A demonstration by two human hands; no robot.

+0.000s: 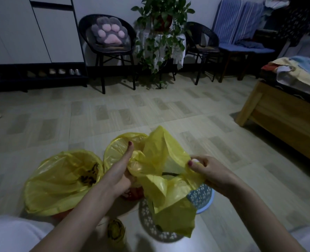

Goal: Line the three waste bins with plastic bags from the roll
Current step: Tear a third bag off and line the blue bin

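Note:
Both hands hold a loose yellow plastic bag [166, 171] spread above a blue perforated bin [202, 194]. My left hand [122, 172] grips the bag's left edge, thumb up. My right hand [207, 170] pinches its right edge. To the left stands a bin lined with a yellow bag [59, 180]. Behind my left hand a second lined bin [117, 147] shows its yellow rim. The yellow bag roll [115, 230] lies on the floor near my knees. The blue bin's inside is mostly hidden by the bag.
A wooden bed frame [277, 113] stands at the right. Two dark chairs [112, 51] and a potted plant [161, 33] line the far wall. A shoe rack [32, 75] sits at the back left. Tiled floor [132, 110] stretches between them and the bins.

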